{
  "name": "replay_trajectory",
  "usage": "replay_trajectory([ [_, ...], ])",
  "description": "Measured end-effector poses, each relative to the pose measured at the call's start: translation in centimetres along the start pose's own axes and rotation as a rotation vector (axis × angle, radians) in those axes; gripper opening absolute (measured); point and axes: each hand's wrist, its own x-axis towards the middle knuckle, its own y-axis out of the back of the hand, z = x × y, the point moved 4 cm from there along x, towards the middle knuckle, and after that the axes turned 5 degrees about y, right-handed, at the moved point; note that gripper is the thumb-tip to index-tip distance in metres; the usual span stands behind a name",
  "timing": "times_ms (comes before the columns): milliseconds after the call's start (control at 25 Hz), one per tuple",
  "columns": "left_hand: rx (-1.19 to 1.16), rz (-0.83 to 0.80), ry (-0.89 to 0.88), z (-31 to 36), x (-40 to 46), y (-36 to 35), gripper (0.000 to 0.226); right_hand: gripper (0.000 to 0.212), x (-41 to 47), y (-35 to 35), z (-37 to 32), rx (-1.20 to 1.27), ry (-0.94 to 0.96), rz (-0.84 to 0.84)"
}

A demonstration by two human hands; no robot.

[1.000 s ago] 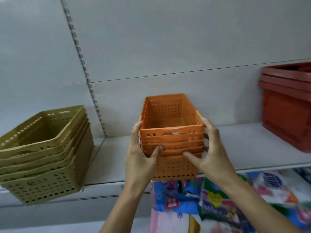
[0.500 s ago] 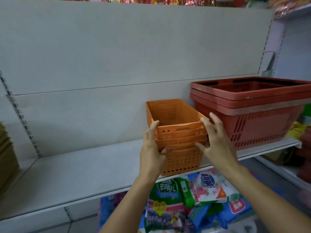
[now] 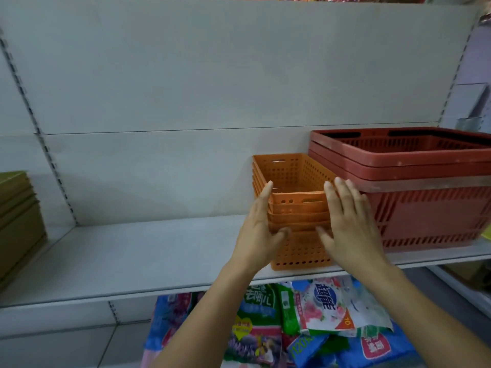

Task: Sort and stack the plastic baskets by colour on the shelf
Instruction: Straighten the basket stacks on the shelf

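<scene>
Our left hand (image 3: 259, 229) and right hand (image 3: 349, 224) flank the orange basket stack (image 3: 295, 208) with straight fingers; it stands on the shelf (image 3: 127, 258), touching the red baskets (image 3: 414, 187). Below, a packet (image 3: 325, 305) reads "超能".

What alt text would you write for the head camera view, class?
Two hands, left hand and right hand, flank a stack of orange baskets on a white shelf, beside stacked red baskets. Olive baskets sit far left.

A white packet (image 3: 328, 304) below the shelf reads "超能" and "10".
</scene>
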Motion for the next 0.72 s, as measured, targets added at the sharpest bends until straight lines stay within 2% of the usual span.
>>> replay_trajectory([
  [160,0.194,0.153,-0.074,-1.5,-3.5,4.2,0.072,0.061,-1.7,0.5,-6.1,0.218,0.148,0.091],
  [280,0.285,0.248,-0.1,-3.9,-7.1,8.5,0.053,0.044,-3.1,0.3,-11.0,0.383,0.162,0.107],
  [480,0.391,0.348,-0.111,-10.0,-13.0,19.9,0.041,0.04,-3.3,-0.8,-24.0,0.608,0.186,0.101],
  [720,0.519,0.528,-0.122,-18.1,-20.1,40.6,0.037,0.044,-1.2,-1.1,-45.7,0.869,0.249,0.069],
])
